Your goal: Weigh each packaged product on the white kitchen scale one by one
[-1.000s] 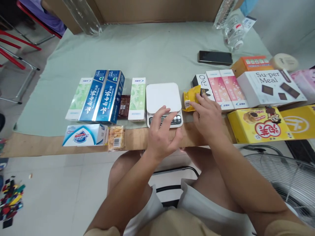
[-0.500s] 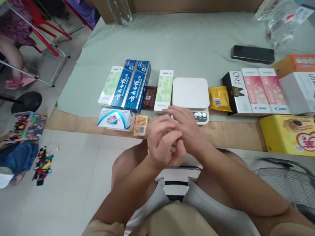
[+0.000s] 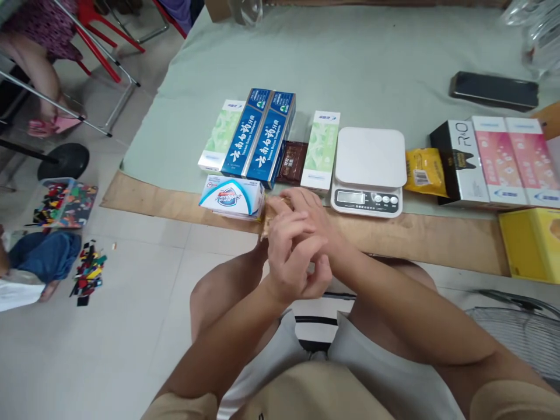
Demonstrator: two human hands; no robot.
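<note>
My left hand [image 3: 292, 254] is in front of my right hand [image 3: 317, 220] at the table's near edge, and the two overlap and touch. The left fingers are loosely bent and apart, with nothing seen in them. My right fingers stretch toward the left, partly covered by the left hand. Behind them a small snack packet [image 3: 265, 226] is mostly hidden. A Safeguard soap box [image 3: 231, 197] lies just left of it. Beyond the hands stand a green and white box [image 3: 321, 151], a brown packet [image 3: 293, 163] and a white kitchen scale [image 3: 370, 157] with nothing on its plate.
Two blue toothpaste boxes [image 3: 258, 137] and another green box [image 3: 222, 134] lie left. Rightward are a yellow packet [image 3: 424, 172], a black and white box [image 3: 461, 166], pink boxes [image 3: 503, 163], a yellow carton [image 3: 531, 245] and a phone [image 3: 494, 90]. A fan [image 3: 520, 338] stands lower right.
The view has shifted, so the table things sit farther right in it. My joined hands are now left of the scale, whose display is uncovered, and they hide most of the snack packet.
</note>
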